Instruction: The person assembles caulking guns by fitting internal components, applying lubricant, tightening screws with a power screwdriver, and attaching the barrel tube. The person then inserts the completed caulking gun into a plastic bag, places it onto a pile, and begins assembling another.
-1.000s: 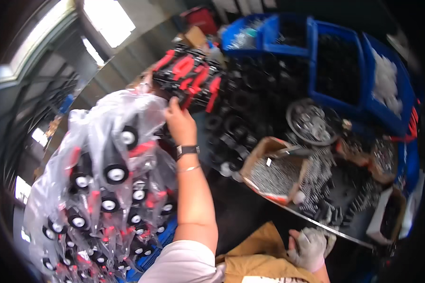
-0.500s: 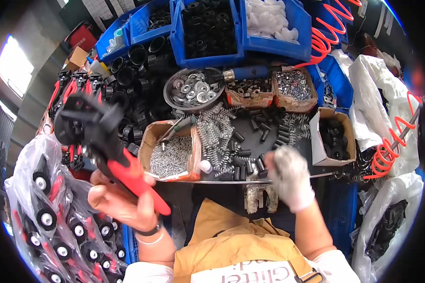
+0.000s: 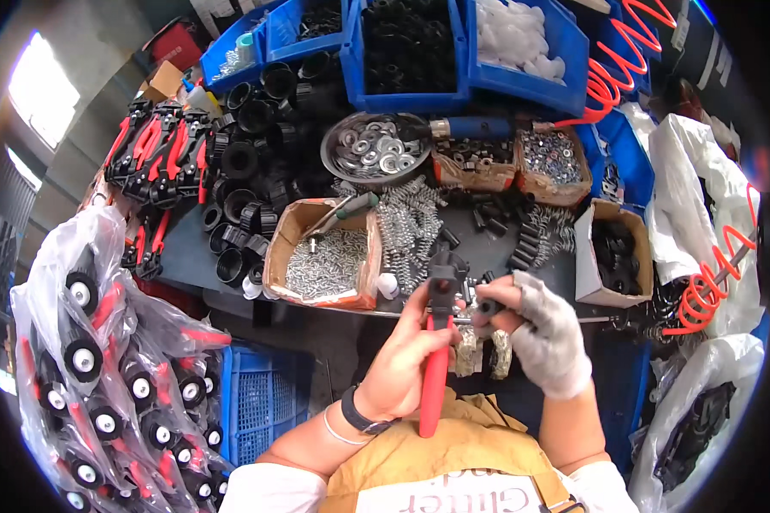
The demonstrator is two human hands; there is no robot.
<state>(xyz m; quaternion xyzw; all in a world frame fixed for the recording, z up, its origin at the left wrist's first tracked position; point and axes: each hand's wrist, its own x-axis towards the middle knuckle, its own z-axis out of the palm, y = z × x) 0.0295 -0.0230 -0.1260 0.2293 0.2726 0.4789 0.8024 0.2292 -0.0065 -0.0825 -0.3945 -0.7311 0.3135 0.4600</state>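
Observation:
My left hand [image 3: 393, 363] is closed around a red-handled tool with a black head [image 3: 435, 376], held upright over my lap at the table's front edge. My right hand [image 3: 552, 342], in a greyish-white fingerless glove, pinches a small black sleeve [image 3: 488, 308] just right of the tool's head. Whether sleeve and head touch I cannot tell. Loose black sleeves [image 3: 526, 246] and a pile of metal springs [image 3: 406, 232] lie on the table beyond. Left of the springs stands an open carton of small silvery fasteners [image 3: 329, 267], with a green-handled screwdriver [image 3: 355, 205] across it.
Behind are a metal bowl of washers [image 3: 327, 158], a blue power screwdriver [image 3: 479, 128] and blue bins [image 3: 406, 104]. Similar red-and-black tools [image 3: 158, 154] stand at left, above a plastic bag of wheeled parts [image 3: 81, 359]. A red coiled hose [image 3: 697, 312] hangs at right.
My left hand has brought the tool rightward from the left side and turned it upright. My right hand has come back from the loose sleeves, now with one visible in its fingers.

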